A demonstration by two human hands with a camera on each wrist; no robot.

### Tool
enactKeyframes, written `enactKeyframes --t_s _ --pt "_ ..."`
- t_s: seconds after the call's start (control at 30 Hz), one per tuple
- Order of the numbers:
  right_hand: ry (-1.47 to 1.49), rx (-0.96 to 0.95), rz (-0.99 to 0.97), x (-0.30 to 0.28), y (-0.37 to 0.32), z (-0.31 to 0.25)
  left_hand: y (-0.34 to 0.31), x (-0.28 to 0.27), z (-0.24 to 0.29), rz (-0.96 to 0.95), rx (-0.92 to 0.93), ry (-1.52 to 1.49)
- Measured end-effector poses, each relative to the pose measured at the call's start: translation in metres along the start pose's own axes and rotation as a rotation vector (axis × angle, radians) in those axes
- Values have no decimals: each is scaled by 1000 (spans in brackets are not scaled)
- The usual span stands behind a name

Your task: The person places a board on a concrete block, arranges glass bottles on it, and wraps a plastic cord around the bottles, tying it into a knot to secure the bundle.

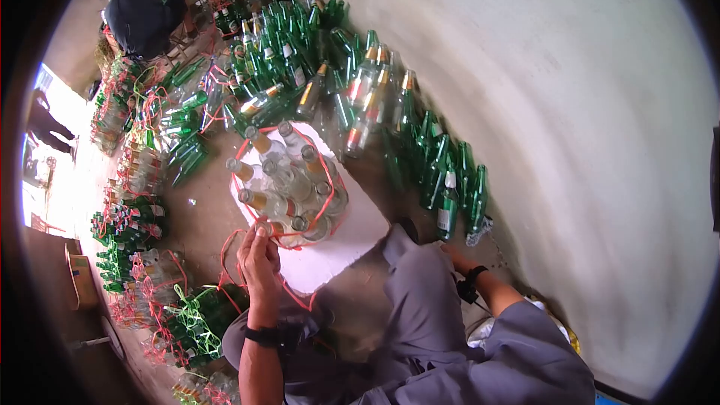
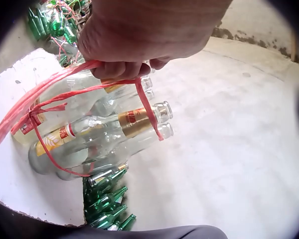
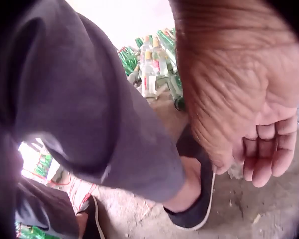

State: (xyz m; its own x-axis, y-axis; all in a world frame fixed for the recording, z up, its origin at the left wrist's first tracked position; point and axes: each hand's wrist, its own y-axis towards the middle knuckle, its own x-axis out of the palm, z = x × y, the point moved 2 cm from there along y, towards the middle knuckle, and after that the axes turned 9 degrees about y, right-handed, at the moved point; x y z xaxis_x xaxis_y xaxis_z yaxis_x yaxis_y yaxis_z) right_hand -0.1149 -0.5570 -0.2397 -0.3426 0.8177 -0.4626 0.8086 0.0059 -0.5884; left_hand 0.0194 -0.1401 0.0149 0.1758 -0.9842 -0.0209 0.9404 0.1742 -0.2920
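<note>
A cluster of clear glass bottles with gold-labelled necks stands upright on a white board, looped around by red plastic string. At the near left side of the cluster, my left hand pinches the string close to a bottle neck. Its curled fingers show above the bottles in the left wrist view, where a second strand and a knot cross the glass. Down beside my right knee hangs my right hand, its fingers loosely bent and nothing in them.
Loose green bottles stand along the wall at right, with more piled behind the board. String-tied bottle bundles line the left side. A person in dark clothes bends at the far left. My shoe is on the floor.
</note>
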Motion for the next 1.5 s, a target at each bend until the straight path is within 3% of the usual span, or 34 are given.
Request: enactKeyframes --t_s 0.07,0.13,0.27,0.37,0.4,0.43,0.57,0.6,0.7,0.73,0.77,0.83,0.97,1.03,1.1,1.23,1.33,1.5 --pt "-248 -16 -90 -22 48 -21 1 0 1 8 0 -7" --pt "-379 -47 29 -50 80 -74 1 0 0 7 -11 -18" --pt "-364 -334 168 -102 159 -157 3 -2 -9 25 -29 -103" --pt "-334 -320 234 -125 204 -225 1 -2 -5 39 -37 -46" --pt "-262 -369 288 -127 221 -236 1 -2 -3 27 -30 -43" --pt "-242 -269 219 -131 236 -250 1 -3 -4 34 -38 -44" --pt "-275 -408 346 -137 293 -279 3 -5 -5 38 -66 9" --pt "-235 -367 368 -140 299 -289 3 -4 -4 42 -57 19" --pt "-286 -413 522 -142 331 -293 2 -9 -1 43 -70 14" --pt "-307 -268 388 -150 328 -309 2 -12 3 -7 -92 90" --pt "-308 -268 383 -150 340 -307 2 -14 10 -57 -115 167" --pt "-319 -326 435 -150 358 -304 4 -6 15 18 -169 58" --pt "-272 -254 295 -148 381 -295 1 -12 2 19 -164 -5" --pt "-310 -311 323 -144 387 -288 5 -3 14 21 -168 -2" --pt "-416 -512 504 -140 383 -286 3 -8 10 11 -174 -7" --pt "-414 -611 454 -138 365 -288 2 -13 6 -21 -170 -31" --pt "-698 -637 407 -123 331 -304 1 -18 -3 -30 -152 -50" --pt "-774 -794 374 -98 294 -304 3 -6 9 83 -128 33"
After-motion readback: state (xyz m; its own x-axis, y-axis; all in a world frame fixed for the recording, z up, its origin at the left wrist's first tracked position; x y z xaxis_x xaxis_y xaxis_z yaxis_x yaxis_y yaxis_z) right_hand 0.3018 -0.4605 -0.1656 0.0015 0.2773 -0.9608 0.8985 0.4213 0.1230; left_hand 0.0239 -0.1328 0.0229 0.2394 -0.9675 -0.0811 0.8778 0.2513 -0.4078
